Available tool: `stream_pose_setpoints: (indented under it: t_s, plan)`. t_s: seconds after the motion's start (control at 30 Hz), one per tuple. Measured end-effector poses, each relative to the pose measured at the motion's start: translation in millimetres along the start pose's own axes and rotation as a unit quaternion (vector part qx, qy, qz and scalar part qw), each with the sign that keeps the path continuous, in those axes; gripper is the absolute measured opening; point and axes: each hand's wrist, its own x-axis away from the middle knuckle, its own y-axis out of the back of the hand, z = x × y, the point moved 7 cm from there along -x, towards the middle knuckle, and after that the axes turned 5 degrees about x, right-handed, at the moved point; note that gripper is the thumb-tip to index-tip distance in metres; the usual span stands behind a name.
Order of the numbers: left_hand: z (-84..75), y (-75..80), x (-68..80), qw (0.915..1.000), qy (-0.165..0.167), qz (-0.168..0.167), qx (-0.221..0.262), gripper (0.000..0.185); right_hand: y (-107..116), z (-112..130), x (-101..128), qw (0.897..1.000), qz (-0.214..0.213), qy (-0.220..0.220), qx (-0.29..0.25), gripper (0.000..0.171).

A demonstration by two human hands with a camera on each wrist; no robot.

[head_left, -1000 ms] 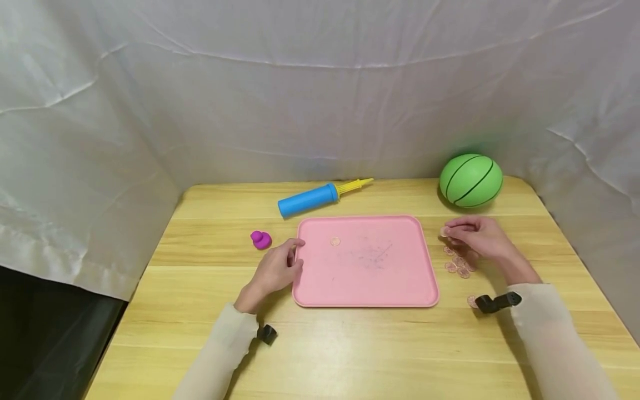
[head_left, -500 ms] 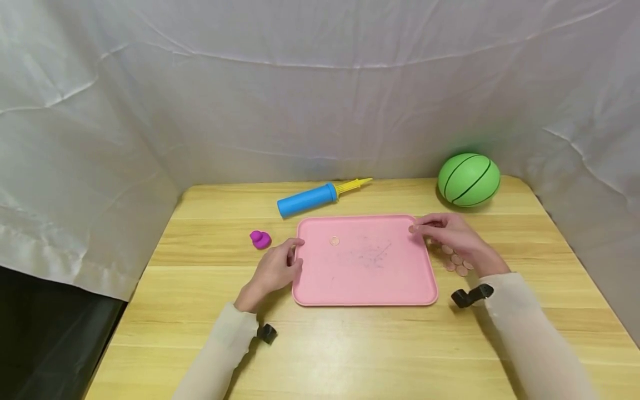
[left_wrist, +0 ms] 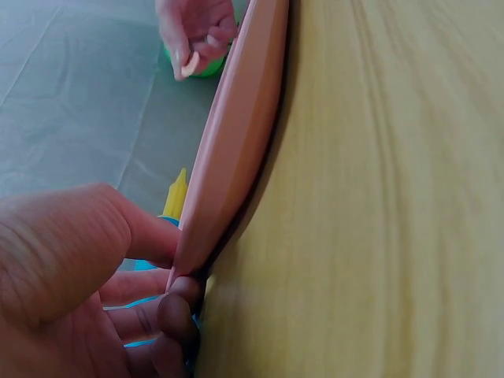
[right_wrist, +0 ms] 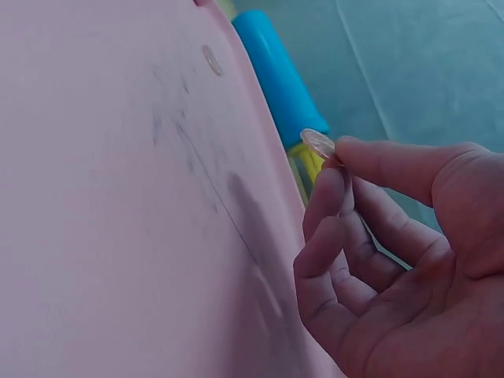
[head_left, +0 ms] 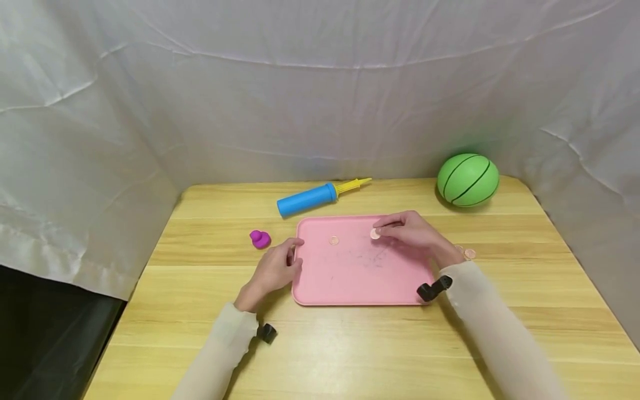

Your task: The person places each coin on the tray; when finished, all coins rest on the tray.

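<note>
Pinching 1 coin (head_left: 375, 234) flat-side-down, the right hand (head_left: 415, 233) hovers over the pink tray (head_left: 360, 283); left hand (head_left: 272, 272) grips its edge.

- The tray (head_left: 350, 278) was pink, with faint bluish scribbles.
- The coin (head_left: 375, 234) looked pale copper.
- The pump (head_left: 306, 200) was blue with a yellow tip.
- The ball (head_left: 468, 180) was green with black lines.
- The small toy (head_left: 260, 239) was magenta.

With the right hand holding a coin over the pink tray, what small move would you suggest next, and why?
Probably lower the right hand and release the coin onto the pink tray: it is pinched above bare tray, one coin already lies there, and the left hand grips the rim.
</note>
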Motion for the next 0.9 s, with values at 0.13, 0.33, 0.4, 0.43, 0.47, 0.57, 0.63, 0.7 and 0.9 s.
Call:
stream_pose_setpoints:
  t_s: [0.13, 0.33, 0.4, 0.43, 0.47, 0.57, 0.63, 0.7, 0.9]
  plan:
    - [-1.7, 0.2, 1.4, 1.0000, -0.003, 0.000, -0.002, 0.048, -15, 5, -11, 1.000, 0.004, 0.003, 0.031, 0.037]
    - [-4.5, 1.7, 3.1, 1.0000, -0.002, -0.002, -0.002, 0.047, -33, 12, -24, 0.998, 0.008, 0.005, 0.061, 0.031]
    - [-5.6, 2.5, 2.9, 1.0000, -0.004, -0.004, -0.004, 0.047, -38, 13, -28, 0.998, 0.008, 0.005, 0.068, 0.029]
    - [-5.8, 2.8, 2.7, 1.0000, -0.004, -0.005, -0.004, 0.047, -39, 14, -30, 0.997, 0.005, 0.006, 0.071, 0.028]
    - [-6.0, 3.1, 2.6, 1.0000, -0.004, -0.005, -0.004, 0.047, -41, 15, -32, 0.997, 0.003, 0.008, 0.074, 0.028]
    - [-5.8, 3.1, 2.4, 1.0000, -0.004, -0.006, -0.005, 0.047, -45, 20, -36, 0.997, -0.002, 0.016, 0.078, 0.026]
    - [-5.6, 3.0, 2.3, 1.0000, -0.005, -0.007, -0.005, 0.047, -48, 24, -38, 0.997, -0.004, 0.022, 0.079, 0.025]
    - [-5.7, 2.7, 2.1, 0.9999, -0.005, -0.007, -0.008, 0.047, -51, 27, -39, 0.996, -0.004, 0.028, 0.086, 0.024]
    - [-6.2, 1.9, 1.1, 1.0000, -0.002, -0.005, -0.006, 0.047, -53, 30, -43, 0.993, -0.016, 0.025, 0.115, 0.019]
